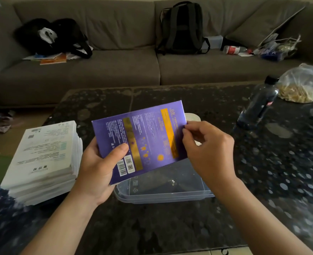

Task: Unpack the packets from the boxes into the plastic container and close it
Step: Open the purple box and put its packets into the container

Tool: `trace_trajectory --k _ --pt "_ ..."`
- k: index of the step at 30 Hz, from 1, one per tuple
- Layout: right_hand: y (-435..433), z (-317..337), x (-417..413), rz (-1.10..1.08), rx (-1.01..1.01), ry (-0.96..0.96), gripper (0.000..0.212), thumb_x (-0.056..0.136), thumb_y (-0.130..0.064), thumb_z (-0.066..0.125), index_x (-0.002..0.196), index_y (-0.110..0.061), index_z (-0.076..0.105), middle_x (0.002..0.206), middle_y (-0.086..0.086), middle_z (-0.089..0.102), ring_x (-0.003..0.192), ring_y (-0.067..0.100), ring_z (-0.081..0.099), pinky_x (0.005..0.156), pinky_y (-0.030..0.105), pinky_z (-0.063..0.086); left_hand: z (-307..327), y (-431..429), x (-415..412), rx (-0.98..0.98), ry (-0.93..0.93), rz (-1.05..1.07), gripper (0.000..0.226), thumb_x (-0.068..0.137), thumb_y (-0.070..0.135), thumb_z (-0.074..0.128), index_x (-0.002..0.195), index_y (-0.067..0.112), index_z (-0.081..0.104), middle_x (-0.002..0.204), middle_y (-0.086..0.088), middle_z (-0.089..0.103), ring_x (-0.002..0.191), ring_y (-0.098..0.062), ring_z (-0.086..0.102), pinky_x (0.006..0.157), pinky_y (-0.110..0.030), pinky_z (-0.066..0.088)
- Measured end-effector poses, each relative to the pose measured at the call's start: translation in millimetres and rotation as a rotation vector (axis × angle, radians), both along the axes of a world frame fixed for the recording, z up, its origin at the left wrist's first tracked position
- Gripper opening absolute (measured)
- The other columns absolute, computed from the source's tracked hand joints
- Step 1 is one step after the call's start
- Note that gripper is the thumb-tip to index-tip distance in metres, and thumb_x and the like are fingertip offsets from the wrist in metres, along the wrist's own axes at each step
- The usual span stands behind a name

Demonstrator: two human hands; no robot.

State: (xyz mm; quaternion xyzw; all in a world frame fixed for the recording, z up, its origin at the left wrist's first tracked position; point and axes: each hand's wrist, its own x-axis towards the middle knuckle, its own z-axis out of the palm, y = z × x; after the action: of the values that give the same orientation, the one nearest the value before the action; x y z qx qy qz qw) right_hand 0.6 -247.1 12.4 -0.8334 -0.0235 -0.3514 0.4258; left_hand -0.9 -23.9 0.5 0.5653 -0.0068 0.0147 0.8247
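I held a flat purple cardboard box with gold bands and small print point(139, 142) over the middle of a dark speckled stone worktop point(170, 230). My left grip point(98, 168) was curled round the box's near left corner, thumb lying on its upper face. My right grip point(209, 150) pinched the box's right edge between thumb and forefinger, as if feeling for the end flap. The box looked shut, with no packet showing.

Directly below the box, on the worktop, sat a clear rectangular plastic container point(170, 198), open at the top. I could see no packets in it, only the dark surface through its walls. Just beyond the box, mostly hidden by it, lay a pale rounded-cornered piece point(193, 116); I judged it to be the container's lid, though I could not be sure.

To the left, near me, stood a stack of flat white boxes with printed text point(45, 159), apparently unopened. At the far right were a dark plastic bottle point(258, 105) and a clear bag of pale strands point(299, 85).

By my reading the task had barely begun: this box needed opening and emptying, the white stack was untouched, and closing the container came last.
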Motion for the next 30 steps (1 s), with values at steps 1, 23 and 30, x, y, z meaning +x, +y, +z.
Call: trace_trajectory --k 1,23,30 --pt "0.7 -3.1 -0.4 -0.018 -0.049 -0.018 0.008 0.085 -0.004 0.074 0.089 -0.010 0.076 0.085 -0.006 0.074 0.074 0.010 0.070 0.071 0.017 0.054 -1.9 -0.7 0.2 0.014 -0.009 0.009 0.046 0.070 0.019 0.084 0.111 0.013 0.064 0.099 -0.010 0.075 0.089 -0.029 0.075 0.070 -0.037 0.062" --pt "7.4 -22.6 3.5 -0.167 -0.177 0.334 0.010 0.095 -0.015 0.059 0.090 -0.007 0.061 0.090 0.005 0.059 0.081 0.026 0.055 0.067 0.033 0.033 -21.8 -10.5 -0.9 0.199 -0.121 0.034 0.036 0.060 0.034 0.084 0.094 0.033 0.072 0.098 -0.009 0.077 0.089 -0.032 0.075 0.080 -0.049 0.059" --pt "4.2 -14.8 1.7 -0.095 -0.035 0.347 0.014 0.092 -0.010 0.059 0.079 -0.012 0.053 0.078 -0.004 0.054 0.071 0.015 0.050 0.062 0.018 0.040 -20.1 -8.3 2.4 0.158 -0.088 0.047 0.032 0.070 0.014 0.079 0.100 0.021 0.069 0.098 -0.012 0.076 0.088 -0.033 0.075 0.077 -0.046 0.063"
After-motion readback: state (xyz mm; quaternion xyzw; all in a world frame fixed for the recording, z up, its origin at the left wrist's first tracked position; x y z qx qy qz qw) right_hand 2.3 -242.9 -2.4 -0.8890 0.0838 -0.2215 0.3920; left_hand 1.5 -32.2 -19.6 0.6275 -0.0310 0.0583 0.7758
